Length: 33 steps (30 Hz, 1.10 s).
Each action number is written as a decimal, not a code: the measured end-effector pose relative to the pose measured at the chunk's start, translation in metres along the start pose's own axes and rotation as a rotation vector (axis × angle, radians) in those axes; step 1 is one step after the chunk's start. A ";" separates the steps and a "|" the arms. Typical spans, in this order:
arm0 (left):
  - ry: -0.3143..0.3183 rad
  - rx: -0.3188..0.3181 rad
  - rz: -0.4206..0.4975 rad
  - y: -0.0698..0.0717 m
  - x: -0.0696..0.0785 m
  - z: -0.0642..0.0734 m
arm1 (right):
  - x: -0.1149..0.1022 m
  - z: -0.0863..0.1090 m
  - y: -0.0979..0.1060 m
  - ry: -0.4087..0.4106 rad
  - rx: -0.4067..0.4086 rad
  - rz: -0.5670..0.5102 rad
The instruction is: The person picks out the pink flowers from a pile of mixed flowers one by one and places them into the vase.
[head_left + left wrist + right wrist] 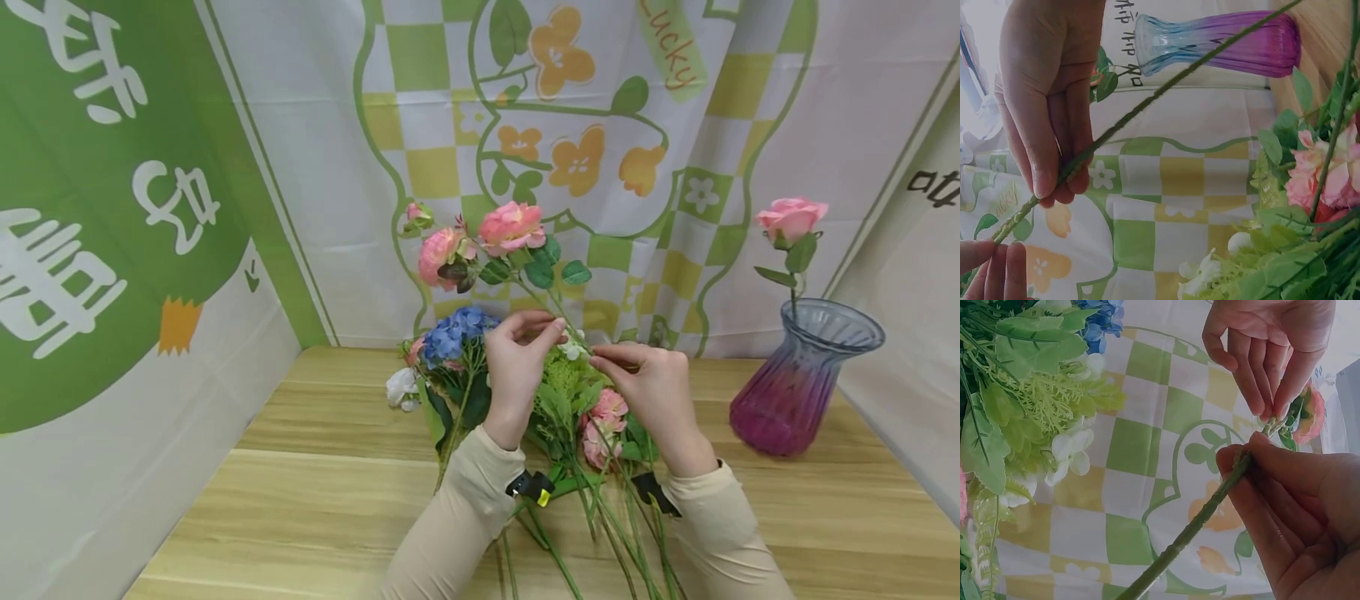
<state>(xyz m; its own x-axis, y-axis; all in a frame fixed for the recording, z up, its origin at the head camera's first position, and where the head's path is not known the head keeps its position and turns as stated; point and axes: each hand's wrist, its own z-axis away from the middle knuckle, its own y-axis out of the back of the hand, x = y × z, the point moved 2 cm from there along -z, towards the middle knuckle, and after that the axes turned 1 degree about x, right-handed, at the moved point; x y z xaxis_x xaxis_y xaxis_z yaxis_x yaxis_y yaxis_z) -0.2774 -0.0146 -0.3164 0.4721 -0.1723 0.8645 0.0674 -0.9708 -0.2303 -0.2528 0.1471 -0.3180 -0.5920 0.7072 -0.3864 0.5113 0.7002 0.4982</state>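
Observation:
I hold an artificial pink flower spray (512,227) up over the table by its green stem. My left hand (517,367) pinches the stem below the blooms, between thumb and fingertips. A little lower, my right hand (660,392) pinches the same stem (1188,534), which runs on past its fingers. In the left wrist view, the left fingers (1004,269) show only at the lower left corner, with the right hand above them. Under my hands lies a heap of artificial flowers, with blue hydrangea (457,333), pink blooms (603,425), white blossoms (402,388) and green leaves.
To the right stands a blue-to-purple glass vase (783,392) holding one pink rose (792,220). Loose stems (551,554) reach toward the front of the wooden table (300,492). A printed curtain (427,83) hangs behind the table, and another cloth covers the left side.

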 end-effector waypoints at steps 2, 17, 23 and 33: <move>-0.008 -0.011 -0.034 0.001 -0.001 0.000 | 0.000 0.000 0.000 0.003 0.001 0.004; -0.076 -0.119 -0.411 0.040 -0.024 0.004 | 0.005 -0.008 0.011 -0.026 0.039 0.008; -0.088 -0.129 -0.523 0.058 -0.029 0.007 | 0.011 -0.013 0.019 -0.023 0.065 0.026; -0.126 -0.126 -0.652 0.082 -0.030 0.007 | 0.024 -0.025 0.040 -0.073 0.106 0.071</move>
<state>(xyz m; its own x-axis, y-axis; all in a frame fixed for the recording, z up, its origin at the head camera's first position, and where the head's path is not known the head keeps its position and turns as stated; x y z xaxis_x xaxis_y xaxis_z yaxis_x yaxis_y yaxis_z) -0.2796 -0.0875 -0.3639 0.4691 0.4685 0.7486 0.2739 -0.8830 0.3810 -0.2622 0.1900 -0.2874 -0.5073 0.7577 -0.4105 0.6155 0.6520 0.4429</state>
